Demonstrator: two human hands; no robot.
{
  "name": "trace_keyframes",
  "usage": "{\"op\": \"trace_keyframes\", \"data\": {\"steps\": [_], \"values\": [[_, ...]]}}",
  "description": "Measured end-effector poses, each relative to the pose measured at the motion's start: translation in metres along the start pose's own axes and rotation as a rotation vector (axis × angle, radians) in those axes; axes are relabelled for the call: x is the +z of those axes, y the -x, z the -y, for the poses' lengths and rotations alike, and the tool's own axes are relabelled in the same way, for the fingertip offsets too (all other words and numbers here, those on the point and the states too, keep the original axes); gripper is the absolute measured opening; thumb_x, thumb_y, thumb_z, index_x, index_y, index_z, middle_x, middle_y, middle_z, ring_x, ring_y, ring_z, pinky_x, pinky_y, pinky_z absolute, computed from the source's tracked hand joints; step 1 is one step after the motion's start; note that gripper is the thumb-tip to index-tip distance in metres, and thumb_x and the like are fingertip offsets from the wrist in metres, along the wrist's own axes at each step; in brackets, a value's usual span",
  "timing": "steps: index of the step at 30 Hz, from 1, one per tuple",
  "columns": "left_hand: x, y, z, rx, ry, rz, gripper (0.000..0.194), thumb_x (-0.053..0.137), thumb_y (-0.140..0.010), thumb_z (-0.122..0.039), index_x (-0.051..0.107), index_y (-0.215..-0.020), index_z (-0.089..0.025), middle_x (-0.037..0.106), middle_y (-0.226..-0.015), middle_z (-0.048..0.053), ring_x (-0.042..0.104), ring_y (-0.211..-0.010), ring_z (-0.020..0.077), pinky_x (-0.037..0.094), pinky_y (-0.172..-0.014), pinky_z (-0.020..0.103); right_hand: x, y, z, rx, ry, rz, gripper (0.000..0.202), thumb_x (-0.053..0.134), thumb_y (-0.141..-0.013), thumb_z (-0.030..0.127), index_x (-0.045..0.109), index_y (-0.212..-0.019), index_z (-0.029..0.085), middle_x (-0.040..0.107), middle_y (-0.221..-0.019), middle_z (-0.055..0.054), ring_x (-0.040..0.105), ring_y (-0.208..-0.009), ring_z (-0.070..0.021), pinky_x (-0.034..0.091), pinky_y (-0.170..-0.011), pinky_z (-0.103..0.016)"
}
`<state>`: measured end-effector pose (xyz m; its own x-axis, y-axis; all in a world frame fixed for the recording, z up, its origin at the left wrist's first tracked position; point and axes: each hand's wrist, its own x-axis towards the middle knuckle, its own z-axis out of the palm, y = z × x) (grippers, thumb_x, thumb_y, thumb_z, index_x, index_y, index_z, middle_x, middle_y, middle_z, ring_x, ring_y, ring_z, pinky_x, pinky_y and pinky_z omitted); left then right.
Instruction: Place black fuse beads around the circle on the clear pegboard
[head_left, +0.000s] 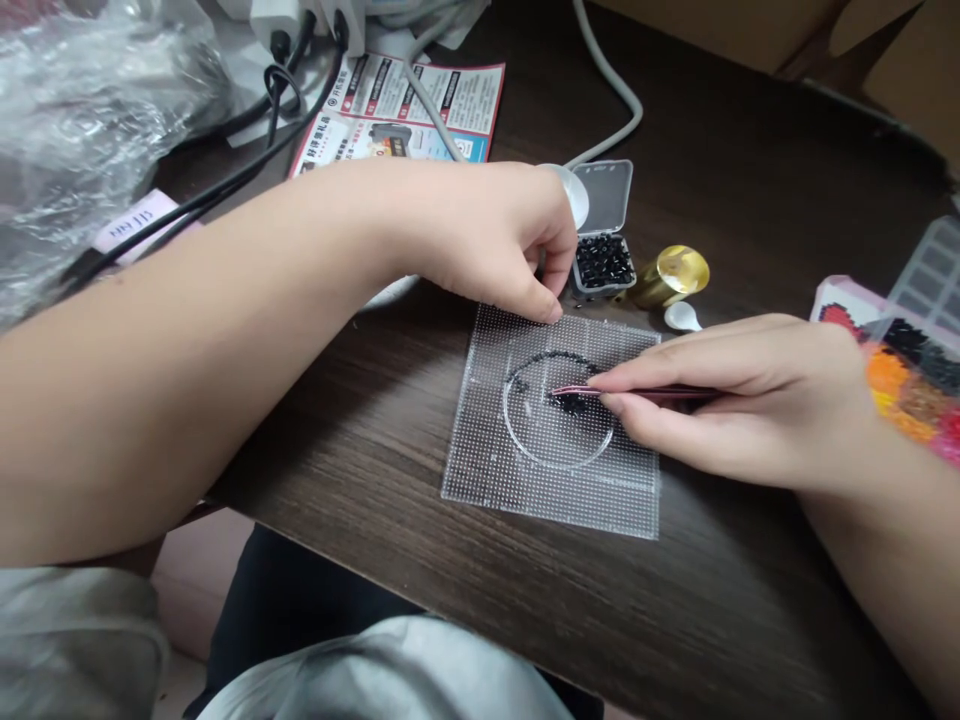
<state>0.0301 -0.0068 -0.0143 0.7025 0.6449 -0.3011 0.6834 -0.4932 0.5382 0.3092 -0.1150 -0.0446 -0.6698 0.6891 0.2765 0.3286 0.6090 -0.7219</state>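
My right hand pinches a pair of pink tweezers between thumb and fingers. Their tips are over a clear square pegboard, beside a small cluster of black beads. Too small to make out is whether a bead sits in the tips. A pale ring shows on the board, with a row of black beads along its upper part. At the board's far edge, my left hand is closed with fingers curled and the thumb on that edge; some fingertips are hidden.
An open clear box of black beads stands behind the board, near a gold cylinder and a small white spoon. Colourful beads in a tray lie at right. Cables, a printed leaflet and plastic wrap occupy the back left.
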Motion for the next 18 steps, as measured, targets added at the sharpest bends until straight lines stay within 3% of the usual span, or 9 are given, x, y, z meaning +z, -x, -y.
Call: {"op": "trace_keyframes", "data": {"steps": [8, 13, 18], "values": [[-0.002, 0.002, -0.001, 0.026, -0.015, 0.016, 0.014, 0.097, -0.101, -0.016, 0.092, -0.090, -0.023, 0.062, -0.050, -0.016, 0.050, -0.043, 0.0083, 0.040, -0.060, 0.033, 0.004, 0.001, 0.007, 0.052, 0.067, -0.050, 0.032, 0.092, -0.105, 0.008, 0.107, -0.118, 0.034, 0.101, -0.103, 0.002, 0.087, -0.060, -0.0174, 0.065, -0.049, -0.024], [-0.002, 0.002, -0.003, 0.006, -0.016, -0.001, 0.013, 0.097, -0.099, -0.015, 0.092, -0.090, -0.023, 0.060, -0.050, -0.016, 0.049, -0.044, 0.0094, 0.040, -0.062, 0.033, 0.010, 0.002, 0.018, 0.112, 0.065, -0.146, 0.038, 0.093, -0.105, 0.006, 0.107, -0.115, 0.039, 0.099, -0.095, 0.004, 0.086, -0.059, -0.0176, 0.067, -0.049, -0.024], [0.000, -0.001, -0.004, -0.010, -0.016, 0.005, 0.002, 0.096, -0.098, -0.018, 0.095, -0.099, -0.020, 0.067, -0.059, -0.011, 0.054, -0.056, 0.0103, 0.039, -0.070, 0.031, 0.029, 0.001, 0.032, 0.140, 0.145, -0.176, 0.036, 0.086, -0.104, 0.004, 0.105, -0.113, 0.033, 0.098, -0.092, 0.003, 0.086, -0.061, -0.0160, 0.071, -0.057, -0.022]]}}
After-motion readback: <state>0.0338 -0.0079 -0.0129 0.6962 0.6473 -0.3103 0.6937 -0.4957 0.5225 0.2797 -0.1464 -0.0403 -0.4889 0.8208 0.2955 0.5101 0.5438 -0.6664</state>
